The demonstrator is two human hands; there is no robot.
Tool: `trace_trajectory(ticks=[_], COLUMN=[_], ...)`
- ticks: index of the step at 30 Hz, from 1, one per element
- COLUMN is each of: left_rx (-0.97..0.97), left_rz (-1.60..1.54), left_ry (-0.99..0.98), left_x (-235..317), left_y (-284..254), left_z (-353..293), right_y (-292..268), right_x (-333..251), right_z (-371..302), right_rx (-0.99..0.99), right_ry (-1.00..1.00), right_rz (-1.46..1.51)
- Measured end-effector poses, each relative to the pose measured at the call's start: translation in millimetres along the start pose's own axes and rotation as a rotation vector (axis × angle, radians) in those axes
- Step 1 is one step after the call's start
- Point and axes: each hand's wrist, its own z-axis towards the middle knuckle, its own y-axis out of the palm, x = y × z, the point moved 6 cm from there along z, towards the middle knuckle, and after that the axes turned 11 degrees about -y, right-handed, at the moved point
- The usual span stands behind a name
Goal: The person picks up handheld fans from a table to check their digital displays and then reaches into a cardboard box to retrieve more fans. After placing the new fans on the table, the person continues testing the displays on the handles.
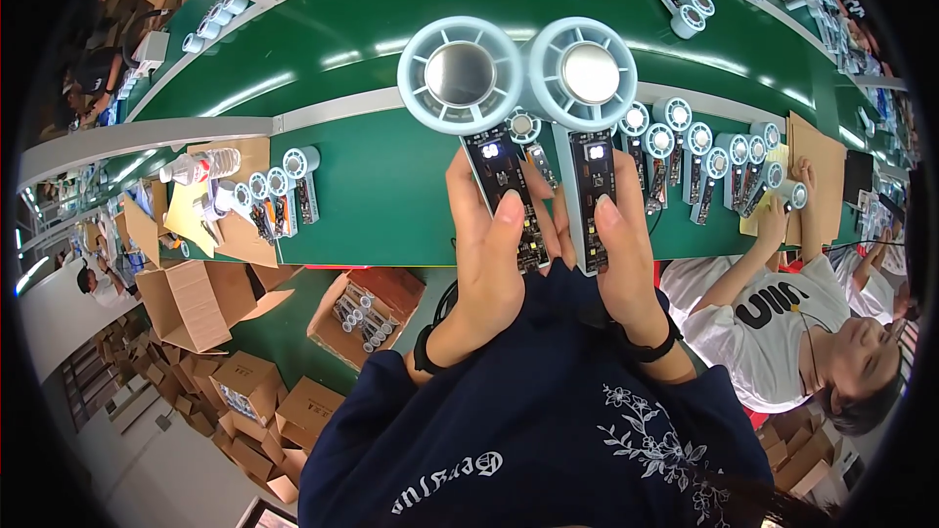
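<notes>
Two pale blue handheld fans are held up side by side over the near edge of the green bench. My left hand (481, 269) is closed round the handle of the left fan (460, 75), its thumb lying on the bare black circuit board. The right fan (585, 75) is gripped by my right hand (629, 264), the thumb likewise against its board. Each fan has a round ringed head with a metallic disc in the middle, and a small display glows on each board. The two heads almost touch. Behind them, another small fan (524, 125) is partly hidden.
More fans (678, 115) stand in a cluster on the right of the bench, and a smaller row (293, 164) on the left beside a plastic bottle (201, 166). A carton of fans (367, 318) sits lower left. To the right, a co-worker's hands (773, 225) handle a fan.
</notes>
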Motion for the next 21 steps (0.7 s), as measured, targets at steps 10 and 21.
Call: trace_trajectory(ticks=[10, 21], left_rx=[-0.021, 0.076], left_rz=[0.006, 0.048], left_ry=[-0.01, -0.019], left_x=[0.1, -5.7], left_y=[-2.8, -5.9], left_z=[2.8, 2.4], right_y=[0.3, 1.2], right_x=[5.1, 8.3], right_z=[0.6, 1.7], right_rx=[0.046, -0.023], right_ry=[0.008, 0.048], right_rz=[-0.053, 0.061])
